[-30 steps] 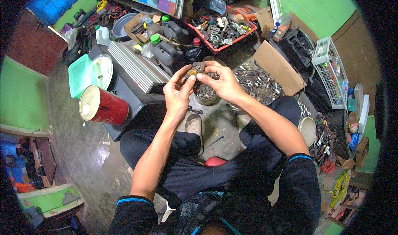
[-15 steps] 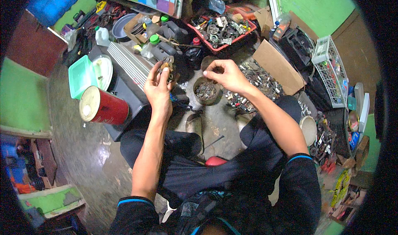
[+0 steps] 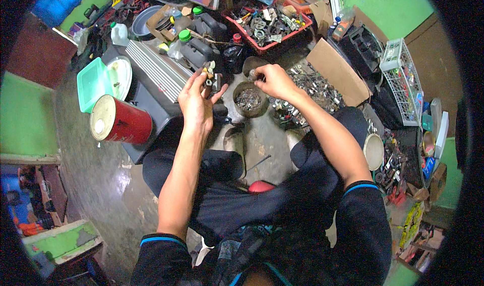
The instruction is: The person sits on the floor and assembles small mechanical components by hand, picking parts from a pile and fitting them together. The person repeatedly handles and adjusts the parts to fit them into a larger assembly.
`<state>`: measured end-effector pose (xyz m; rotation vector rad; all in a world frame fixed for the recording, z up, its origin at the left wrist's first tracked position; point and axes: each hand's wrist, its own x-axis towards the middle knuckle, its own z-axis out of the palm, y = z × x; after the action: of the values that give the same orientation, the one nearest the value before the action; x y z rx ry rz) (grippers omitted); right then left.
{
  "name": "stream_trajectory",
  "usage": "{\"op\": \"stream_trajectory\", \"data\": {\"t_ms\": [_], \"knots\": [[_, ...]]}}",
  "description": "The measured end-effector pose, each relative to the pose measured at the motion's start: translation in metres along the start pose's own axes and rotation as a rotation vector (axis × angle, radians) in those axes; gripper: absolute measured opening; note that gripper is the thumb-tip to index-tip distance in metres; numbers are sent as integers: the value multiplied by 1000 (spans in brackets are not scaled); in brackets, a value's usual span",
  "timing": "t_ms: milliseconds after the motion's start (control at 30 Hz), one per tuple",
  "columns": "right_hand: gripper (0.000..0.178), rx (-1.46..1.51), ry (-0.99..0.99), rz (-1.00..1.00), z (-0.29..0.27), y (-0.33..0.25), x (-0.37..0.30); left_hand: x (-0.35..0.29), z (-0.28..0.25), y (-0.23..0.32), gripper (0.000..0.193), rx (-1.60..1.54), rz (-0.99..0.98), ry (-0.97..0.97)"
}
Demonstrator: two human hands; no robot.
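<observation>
My left hand is raised left of a round tin, cradling several small metal fittings, some brassy and some grey. Its thumb stands out to the side. My right hand is over the far right side of the tin, fingertips pinched on a small, roundish grey piece whose kind I cannot make out. Small metal bits fill the tin's bottom. Just beyond the tin is a dark round disc, perhaps its lid.
Loose metal hardware is heaped on the floor to the right, beside a cardboard sheet. A red crate of parts stands ahead. Leftward are a red can, a green tub and dark jugs. A white crate leans at the right.
My left thumb has come off the fittings and spread outward. My right fingertips have moved slightly away from me, and a grey piece now shows between them. The whole view has shifted a little.
</observation>
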<state>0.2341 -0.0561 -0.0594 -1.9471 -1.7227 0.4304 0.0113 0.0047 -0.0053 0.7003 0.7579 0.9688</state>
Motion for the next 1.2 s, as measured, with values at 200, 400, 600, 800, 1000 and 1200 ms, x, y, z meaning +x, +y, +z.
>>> {"op": "stream_trajectory", "data": {"t_ms": [200, 400, 600, 800, 1000, 1200], "knots": [[21, -144, -353, 34, 71, 47, -13, 3, -2, -2, 24, -71, -43, 21], [19, -210, -539, 280, 206, 93, -64, 11, -7, 1, 23, -134, -64, 43], [17, -308, -288, 90, 282, 118, -129, 7, -9, 8, 26, -154, -83, 24], [18, -223, -554, 129, 274, 128, -117, 6, -6, 6, 28, -182, -145, 27], [28, -103, -205, 215, 188, 59, -62, 5, -2, 4, 42, -181, -103, -9], [37, -108, 62, 217, 101, 29, -24, -4, 9, 2, 59, -192, -91, -104]]}}
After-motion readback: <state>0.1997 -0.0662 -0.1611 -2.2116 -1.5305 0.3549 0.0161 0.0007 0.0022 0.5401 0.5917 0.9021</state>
